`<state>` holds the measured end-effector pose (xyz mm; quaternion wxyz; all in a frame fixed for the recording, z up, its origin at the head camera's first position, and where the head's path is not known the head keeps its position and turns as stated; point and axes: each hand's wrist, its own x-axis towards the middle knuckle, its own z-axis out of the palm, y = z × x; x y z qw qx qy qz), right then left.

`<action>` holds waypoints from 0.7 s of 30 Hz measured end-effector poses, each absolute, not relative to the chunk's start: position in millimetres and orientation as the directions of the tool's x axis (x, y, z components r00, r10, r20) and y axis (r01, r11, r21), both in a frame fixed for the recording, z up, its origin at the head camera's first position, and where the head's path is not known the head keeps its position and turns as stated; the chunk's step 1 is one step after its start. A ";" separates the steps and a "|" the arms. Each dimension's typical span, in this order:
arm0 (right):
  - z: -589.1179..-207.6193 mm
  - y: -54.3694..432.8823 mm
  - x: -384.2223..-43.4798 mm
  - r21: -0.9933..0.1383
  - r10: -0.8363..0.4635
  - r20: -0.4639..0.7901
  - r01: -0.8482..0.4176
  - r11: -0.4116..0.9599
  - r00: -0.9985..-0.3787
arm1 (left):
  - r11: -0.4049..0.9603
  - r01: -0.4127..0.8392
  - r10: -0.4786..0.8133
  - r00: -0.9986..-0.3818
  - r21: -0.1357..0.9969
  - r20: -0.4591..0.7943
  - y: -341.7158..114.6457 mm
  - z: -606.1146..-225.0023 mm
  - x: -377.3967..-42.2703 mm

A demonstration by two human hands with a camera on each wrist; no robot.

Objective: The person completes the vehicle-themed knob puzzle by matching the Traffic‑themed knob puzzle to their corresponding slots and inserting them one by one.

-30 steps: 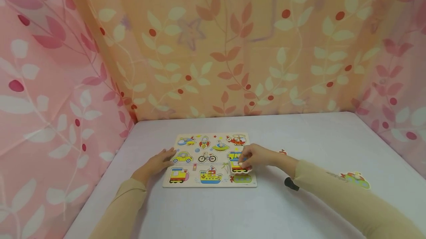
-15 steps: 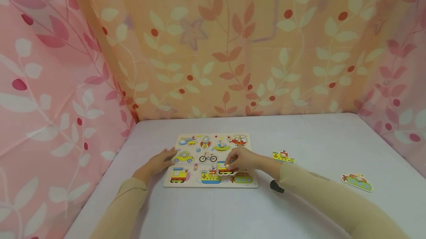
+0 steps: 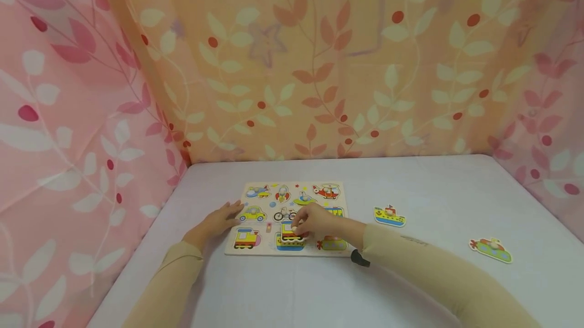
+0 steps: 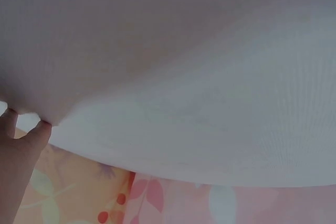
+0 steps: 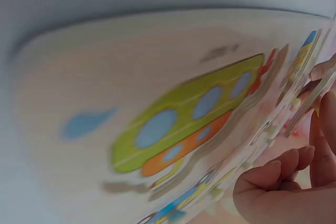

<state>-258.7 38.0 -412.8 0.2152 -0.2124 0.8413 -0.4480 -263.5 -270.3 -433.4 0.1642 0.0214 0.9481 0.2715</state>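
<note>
My right hand (image 3: pixel 319 220) pinches a train puzzle piece (image 3: pixel 287 232) by its small knob. The train piece is held over the lower middle of the wooden puzzle board (image 3: pixel 267 241), partly covering the ship picture there. In the right wrist view, my curled fingers (image 5: pixel 278 174) are close beside the board, seen at a steep slant with its green submarine picture (image 5: pixel 186 114) near. My left hand (image 3: pixel 218 220) rests with fingers extended at the board's left edge. In the left wrist view, only some of its fingers (image 4: pixel 32 136) show at the corner.
To the right of the board, a ship piece (image 3: pixel 389 216) and a green submarine piece (image 3: pixel 491 250) lie on the white tabletop (image 3: pixel 429 186). A black object (image 3: pixel 360 258) shows under the right wrist. Flowered curtains (image 3: pixel 292 64) enclose the back and sides.
My right hand has carried the train piece leftward, from over the bus at the board's right to the lower middle. The ship piece on the table has come into full view. The left hand stays put.
</note>
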 end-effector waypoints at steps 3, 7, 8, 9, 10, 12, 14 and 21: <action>-412.2 28.5 -256.3 -0.857 -0.552 -0.177 -0.147 0.493 -0.815 | 0.851 -0.037 0.139 -0.946 0.523 -0.294 -271.8 -433.1 -263.6; -414.6 15.8 -254.8 -0.871 -0.556 -0.172 -0.139 0.472 -0.813 | 0.852 -0.023 0.151 -0.945 0.523 -0.289 -271.9 -432.9 -266.0; -415.3 12.8 -254.4 -0.871 -0.553 -0.175 -0.134 0.473 -0.815 | 0.851 -0.022 0.153 -0.945 0.524 -0.289 -271.8 -433.2 -266.5; -416.2 10.0 -253.7 -0.871 -0.552 -0.177 -0.132 0.473 -0.815 | 0.850 -0.024 0.153 -0.945 0.526 -0.290 -271.8 -434.0 -267.3; -416.4 7.2 -253.1 -0.872 -0.548 -0.184 -0.121 0.474 -0.816 | 0.852 -0.020 0.155 -0.945 0.523 -0.288 -271.7 -434.5 -267.6; -416.9 2.0 -251.3 -0.875 -0.545 -0.196 -0.105 0.472 -0.815 | 0.856 -0.013 0.158 -0.945 0.517 -0.285 -271.9 -435.8 -267.2; -417.0 -2.3 -250.0 -0.878 -0.544 -0.194 -0.103 0.468 -0.816 | 0.863 -0.011 0.156 -0.945 0.506 -0.286 -272.2 -436.5 -266.3; -415.2 -16.1 -250.0 -0.880 -0.520 -0.215 -0.066 0.469 -0.826 | 0.872 0.002 0.158 -0.948 0.490 -0.278 -271.7 -432.8 -265.1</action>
